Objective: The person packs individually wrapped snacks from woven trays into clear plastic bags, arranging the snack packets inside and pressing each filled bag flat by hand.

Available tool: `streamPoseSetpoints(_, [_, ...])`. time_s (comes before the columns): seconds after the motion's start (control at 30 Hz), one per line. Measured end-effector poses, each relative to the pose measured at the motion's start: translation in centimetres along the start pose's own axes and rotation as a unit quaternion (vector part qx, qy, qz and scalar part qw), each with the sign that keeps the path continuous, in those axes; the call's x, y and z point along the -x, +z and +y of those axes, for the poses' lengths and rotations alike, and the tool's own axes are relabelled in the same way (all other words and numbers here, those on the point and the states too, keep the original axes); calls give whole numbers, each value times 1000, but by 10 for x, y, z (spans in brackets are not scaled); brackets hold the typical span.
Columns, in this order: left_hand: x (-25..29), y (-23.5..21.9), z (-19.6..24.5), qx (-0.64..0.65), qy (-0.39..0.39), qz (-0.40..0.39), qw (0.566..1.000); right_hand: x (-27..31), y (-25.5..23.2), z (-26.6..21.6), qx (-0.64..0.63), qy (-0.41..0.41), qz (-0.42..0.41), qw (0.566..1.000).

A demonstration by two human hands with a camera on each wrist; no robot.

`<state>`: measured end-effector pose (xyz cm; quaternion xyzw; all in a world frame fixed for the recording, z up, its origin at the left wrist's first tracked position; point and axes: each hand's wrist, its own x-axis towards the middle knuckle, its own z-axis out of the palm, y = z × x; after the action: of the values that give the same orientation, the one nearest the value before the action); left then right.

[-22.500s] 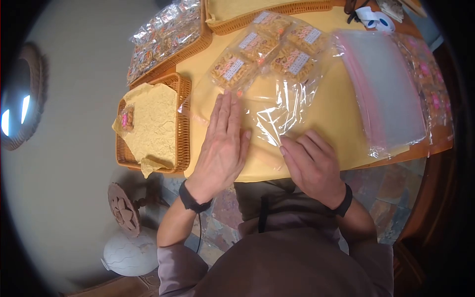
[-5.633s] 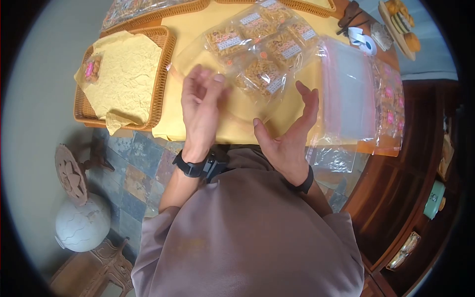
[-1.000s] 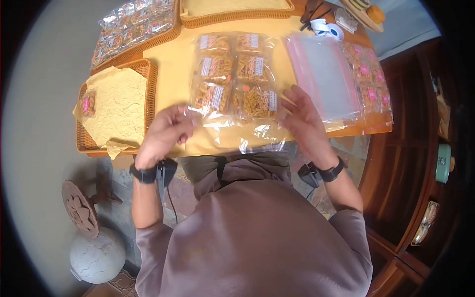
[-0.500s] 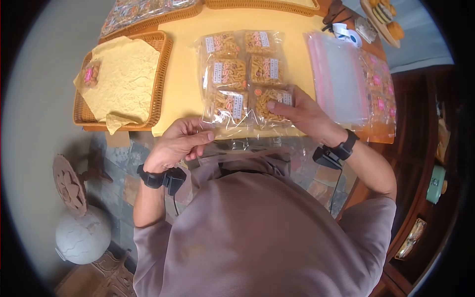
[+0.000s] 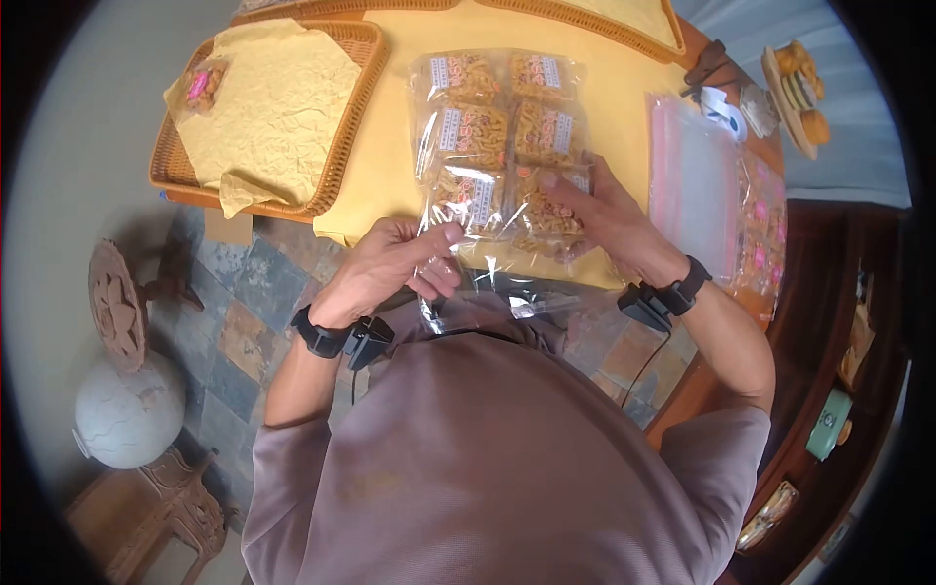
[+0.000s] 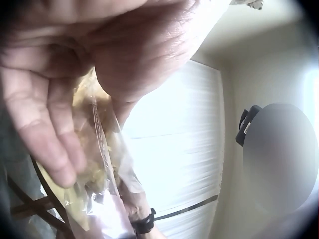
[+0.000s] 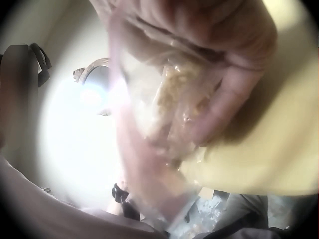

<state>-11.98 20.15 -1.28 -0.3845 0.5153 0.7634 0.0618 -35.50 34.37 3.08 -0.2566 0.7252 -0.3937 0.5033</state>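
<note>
A large clear plastic bag (image 5: 487, 258) holds several square packs of fried snacks (image 5: 471, 132) with white labels, laid in two columns. Its loose, shiny end hangs over the near table edge. My left hand (image 5: 395, 263) pinches the bag's lower left edge, thumb on top and fingers beneath. On the other side my right hand (image 5: 624, 219) grips the bag at the lower right pack, with the thumb across its face. In the left wrist view, the bag (image 6: 102, 144) passes between thumb and fingers. The right wrist view is blurred, with the bag (image 7: 159, 104) below the palm.
A paper-lined wicker basket (image 5: 336, 146) with one small pink-labelled pack (image 5: 205, 86) stands at the left. Flat pink-edged empty bags (image 5: 687, 185) lie at the right beside pink-labelled packs (image 5: 759, 219). A tape roll (image 5: 721, 112) sits at the back right.
The filled bag showed fewer packs in the oldest frames and now has two full columns. My right hand has moved from the bag's side to grip it; the bag's loose end now overhangs the table.
</note>
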Motion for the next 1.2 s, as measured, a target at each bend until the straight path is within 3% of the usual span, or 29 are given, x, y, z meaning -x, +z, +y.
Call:
streamPoseSetpoints(0.1, [0,-2,-14,12,30,-16,999,0,-5,-1,-36,33,-31,998])
streamPoseSetpoints(0.17, [2,3,-23,60,44,-24,997,-7,-8,15,-44,24,45,998])
streamPoseSetpoints(0.3, [4,2,-40,123,66,-45,989,-10,-11,35,-57,-10,47,997])
streamPoseSetpoints(0.37, [13,-10,-46,56,69,-47,995,-7,-10,40,-48,-35,91,994])
streamPoseSetpoints(0.43, [19,-14,-54,-7,66,-45,997,16,-9,28,-96,1,44,994])
streamPoseSetpoints(0.5, [21,-14,-63,162,20,-20,986,29,-11,22,-144,35,2,989])
streamPoseSetpoints(0.53, [17,-14,-60,200,23,-82,976,32,-16,23,-135,59,-8,989])
streamPoseSetpoints(0.6, [14,1,-48,253,32,-86,963,33,-23,22,-121,81,-21,989])
streamPoseSetpoints(0.67, [10,16,-35,312,3,-108,944,33,-29,17,-14,118,-89,989])
streamPoseSetpoints(0.8, [5,28,-30,243,-74,-46,966,26,-18,15,40,75,-111,990])
streamPoseSetpoints(0.87, [3,25,-38,263,-57,-32,963,12,-8,32,5,-93,-63,994])
streamPoseSetpoints(0.9, [4,25,-40,283,-40,-20,958,11,-8,31,4,-93,-65,994])
streamPoseSetpoints(0.97, [10,24,-33,279,-29,-24,959,9,-10,25,-29,-10,-63,998])
streamPoseSetpoints(1.13, [10,25,-24,218,-13,-53,974,6,-11,19,-87,8,-76,993])
streamPoseSetpoints(1.2, [9,30,-21,183,3,-12,983,7,-12,21,-107,1,-63,992])
